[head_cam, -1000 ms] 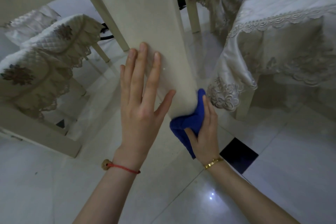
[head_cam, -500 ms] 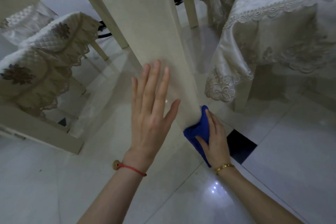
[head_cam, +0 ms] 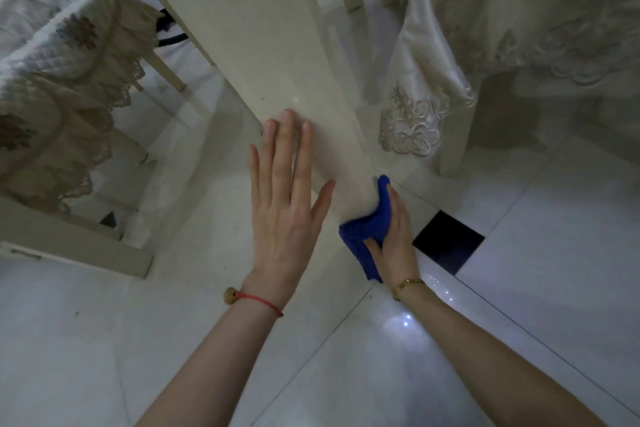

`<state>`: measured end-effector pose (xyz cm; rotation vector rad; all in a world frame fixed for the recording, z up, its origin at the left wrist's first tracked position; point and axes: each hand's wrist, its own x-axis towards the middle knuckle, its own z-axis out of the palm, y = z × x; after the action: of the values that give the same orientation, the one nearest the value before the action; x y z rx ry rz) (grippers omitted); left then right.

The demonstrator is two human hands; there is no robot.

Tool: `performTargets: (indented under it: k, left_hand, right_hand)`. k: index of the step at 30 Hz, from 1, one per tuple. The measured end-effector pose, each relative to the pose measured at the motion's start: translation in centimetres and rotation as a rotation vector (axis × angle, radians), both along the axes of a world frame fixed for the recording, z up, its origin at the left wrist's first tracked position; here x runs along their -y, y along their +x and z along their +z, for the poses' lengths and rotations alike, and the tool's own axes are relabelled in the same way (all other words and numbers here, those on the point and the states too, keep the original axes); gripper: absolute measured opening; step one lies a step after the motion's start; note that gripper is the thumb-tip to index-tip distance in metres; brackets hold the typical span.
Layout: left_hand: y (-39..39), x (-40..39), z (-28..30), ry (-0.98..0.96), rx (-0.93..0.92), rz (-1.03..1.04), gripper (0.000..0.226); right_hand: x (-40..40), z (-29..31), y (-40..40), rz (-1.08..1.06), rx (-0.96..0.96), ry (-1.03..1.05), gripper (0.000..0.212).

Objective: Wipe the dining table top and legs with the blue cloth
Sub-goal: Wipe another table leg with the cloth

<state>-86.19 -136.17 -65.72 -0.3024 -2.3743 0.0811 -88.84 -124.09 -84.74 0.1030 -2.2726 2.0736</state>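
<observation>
- Table leg [head_cam: 263, 55], broad and cream-coloured, slants down from the top of the view to the white tiled floor [head_cam: 554, 253].
- Left hand [head_cam: 287, 204] lies flat against the lower part of that leg, fingers straight and slightly spread, holding nothing; a red string bracelet [head_cam: 258, 302] circles its wrist.
- Right hand [head_cam: 394, 239] presses the blue cloth [head_cam: 367, 232] against the leg's right edge near the floor, fingers and thumb curled round the bunched fabric.
- Cloth wraps partly round the leg's corner, and its loose end hangs below the hand.
- Gold bracelet [head_cam: 407, 284] sits on the right wrist.
- Lace-trimmed chair covers hang on either side: a quilted one [head_cam: 69, 80] at left, a satin one [head_cam: 485, 55] at right.
- One black tile [head_cam: 448, 243] lies just beside the right hand.
</observation>
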Motion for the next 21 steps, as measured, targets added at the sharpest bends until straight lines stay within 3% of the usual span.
performTargets:
  k: [3,8,10,12,16,18,21]
  left_hand:
    - [-0.1,0.0,-0.2,-0.001,-0.015,-0.004,0.072]
    - [-0.4,0.2,-0.4,0.021,-0.063,-0.024,0.066]
    - [-0.6,0.4,-0.4,0.018,-0.074,-0.034,0.063]
    - [-0.6,0.6,-0.3,0.004,-0.081,-0.031,0.062]
    - [-0.4,0.3,-0.4,0.010,-0.089,-0.022,0.062]
    - [-0.3,0.2,-0.3,0.004,-0.070,-0.026,0.064]
    - [-0.3,0.3,-0.2,-0.013,-0.059,-0.024,0.066]
  right_hand:
    - [-0.1,-0.3,0.4,-0.011,0.021,0.014,0.094]
    - [2.0,8.3,-0.4,-0.218,-0.423,0.113,0.076]
    - [2.1,9.5,-0.9,-0.219,-0.502,0.146,0.073]
    - [1.4,7.2,-1.3,-0.144,-0.448,0.149,0.075]
    - [-0.2,-0.4,-0.7,0.041,-0.029,0.022,0.091]
    - [-0.8,-2.2,-0.2,0.085,0.116,-0.036,0.089]
    - [-0.9,-1.9,0.1,0.077,0.090,-0.026,0.089]
